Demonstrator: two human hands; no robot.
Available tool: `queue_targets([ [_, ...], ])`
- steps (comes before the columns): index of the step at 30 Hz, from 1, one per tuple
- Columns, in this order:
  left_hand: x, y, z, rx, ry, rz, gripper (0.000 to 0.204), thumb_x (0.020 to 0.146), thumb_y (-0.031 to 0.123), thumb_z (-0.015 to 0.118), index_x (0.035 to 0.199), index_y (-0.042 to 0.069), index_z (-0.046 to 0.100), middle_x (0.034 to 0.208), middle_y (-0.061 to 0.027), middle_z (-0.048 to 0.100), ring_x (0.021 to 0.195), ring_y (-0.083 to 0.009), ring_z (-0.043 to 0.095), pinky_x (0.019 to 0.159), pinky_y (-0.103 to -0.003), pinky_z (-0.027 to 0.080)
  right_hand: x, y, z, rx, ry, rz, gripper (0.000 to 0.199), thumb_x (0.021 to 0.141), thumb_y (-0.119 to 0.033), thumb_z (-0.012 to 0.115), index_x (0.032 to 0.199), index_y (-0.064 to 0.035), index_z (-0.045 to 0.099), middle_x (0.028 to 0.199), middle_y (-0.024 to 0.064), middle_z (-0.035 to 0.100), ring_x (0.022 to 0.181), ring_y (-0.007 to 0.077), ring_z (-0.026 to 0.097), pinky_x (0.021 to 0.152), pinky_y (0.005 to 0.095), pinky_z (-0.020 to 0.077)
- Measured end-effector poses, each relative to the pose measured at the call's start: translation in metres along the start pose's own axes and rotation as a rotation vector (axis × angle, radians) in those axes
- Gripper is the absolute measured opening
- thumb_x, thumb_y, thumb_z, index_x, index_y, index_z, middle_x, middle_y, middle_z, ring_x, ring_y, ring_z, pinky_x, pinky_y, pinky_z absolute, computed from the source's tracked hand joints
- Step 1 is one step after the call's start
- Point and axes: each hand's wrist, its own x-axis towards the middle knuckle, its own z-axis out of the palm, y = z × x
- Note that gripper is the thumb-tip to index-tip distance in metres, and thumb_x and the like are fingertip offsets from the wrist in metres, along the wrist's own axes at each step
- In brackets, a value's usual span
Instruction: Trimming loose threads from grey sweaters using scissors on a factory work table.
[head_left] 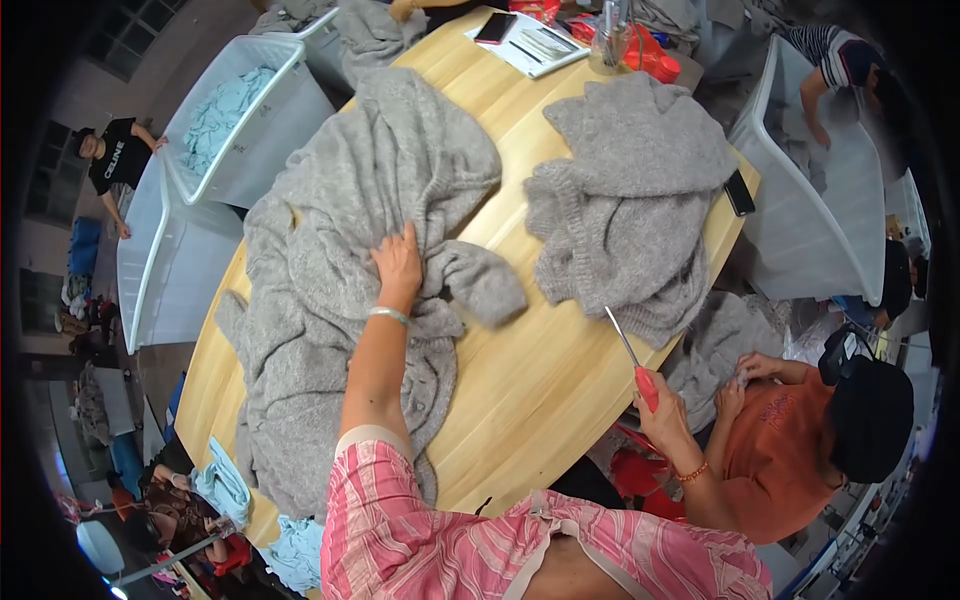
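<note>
- The landmark is a pale wooden table [520, 400], its smooth striped boards ending in a curved edge.
- A grey knit heap [330, 230] spreads over the table's left side, soft and fuzzy, with deep rumpled folds; a tube-like grey end [485, 285], slightly blurred, juts toward the table's middle.
- The left hand [398, 262], with a pale bangle at its wrist, lies on this heap with its fingers against the knit; I cannot tell whether they pinch it or only press.
- The right hand [665, 415], over the table's right near edge, is closed around a red-handled tool [647, 388] with a slim, straight metal shaft.
- A grey knit pile [640, 150], thick and ribbed in places, sits on the table's right side, beside a black phone [739, 193] at the edge.
- At the table's far end lie papers [540, 45] and a red plastic container [652, 62].
- Left of the table, a translucent white bin [285, 120] holds crumpled pale-blue fabric [225, 112].
- Right of the table, a similar tall bin [830, 215] stands; nearer, a person in an orange shirt [780, 450] handles grey fabric.
</note>
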Motion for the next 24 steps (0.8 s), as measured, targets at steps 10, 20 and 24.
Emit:
queue_targets([
  [10,-0.112,-0.141,-0.154,-0.010,0.367,0.092,0.013,0.079,0.004,0.049,0.084,0.002,0.061,0.091,-0.0209,0.055,0.086,-0.0387,0.057,0.070,-0.046,0.047,-0.007,-0.047,0.016,-0.141,-0.097,-0.264,0.039,0.083,-0.010,0.059,0.121,-0.0038,0.050,0.095,0.0250,0.063,0.093,0.0418,0.060,0.081,0.0454,0.0477],
  [20,-0.406,-0.170,-0.161,0.073,-0.077,-0.296,0.023,0.070,-0.002,0.057,0.092,0.004,0.062,0.093,-0.0157,0.055,0.093,-0.0364,0.054,0.078,-0.049,0.042,-0.024,-0.093,0.068,-0.181,-0.260,-0.376,0.037,0.085,-0.011,0.058,0.121,-0.0060,0.051,0.091,0.0226,0.063,0.087,0.0401,0.062,0.076,0.0429,0.0489],
  [24,-0.444,-0.139,-0.161,-0.022,-0.221,-0.356,0.062,0.066,0.019,0.076,0.123,0.010,0.053,0.115,-0.0162,0.054,0.110,-0.0329,0.051,0.093,-0.049,0.036,-0.045,-0.126,0.084,-0.247,-0.311,-0.452,0.037,0.085,-0.012,0.058,0.121,-0.0069,0.052,0.092,0.0223,0.063,0.088,0.0406,0.062,0.077,0.0436,0.0488],
])
